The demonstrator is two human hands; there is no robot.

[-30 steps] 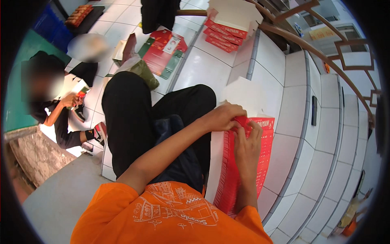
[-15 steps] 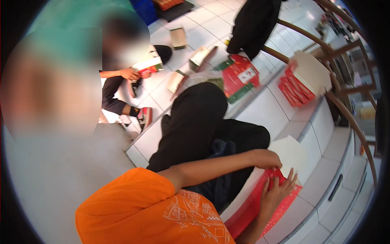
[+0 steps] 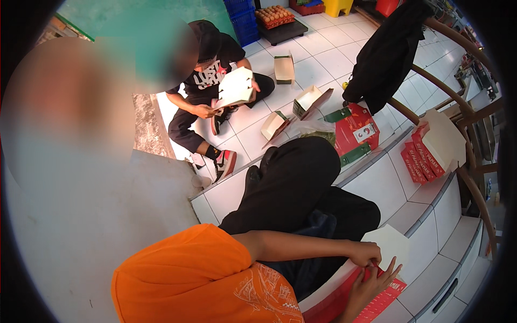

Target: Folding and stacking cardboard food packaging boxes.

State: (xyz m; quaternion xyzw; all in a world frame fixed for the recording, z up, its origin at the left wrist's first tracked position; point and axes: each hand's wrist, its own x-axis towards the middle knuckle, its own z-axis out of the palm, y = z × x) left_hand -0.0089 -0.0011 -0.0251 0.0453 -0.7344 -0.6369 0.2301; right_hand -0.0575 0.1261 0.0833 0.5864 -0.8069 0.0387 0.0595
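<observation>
A partly folded red cardboard box point(image 3: 344, 293), pale inside, lies beside my right thigh on the tiled step. Its pale flap point(image 3: 389, 245) stands up beyond my hands. My left hand point(image 3: 367, 254) reaches across my lap and is closed on the box's red edge, fingertips bent down. Close by it, my right hand point(image 3: 371, 288) grips the same red fold with thumb and bent fingers, while other fingers stretch out over the flap. The fingertips of both hands nearly meet, so the exact fold between them is partly hidden.
Several red boxes point(image 3: 423, 159) are stacked on the step at right, by a curved wooden chair point(image 3: 458, 102). A flattened red-green box point(image 3: 358, 134) and open boxes point(image 3: 309, 102) lie on the floor. Opposite, a seated person holds a pale box point(image 3: 235, 89). Eggs point(image 3: 274, 16) stand at the back.
The view has shifted, so the scene sits lower and further right. My right hand has drawn closer to my left at the fold. The other person's box has been turned to show its pale side.
</observation>
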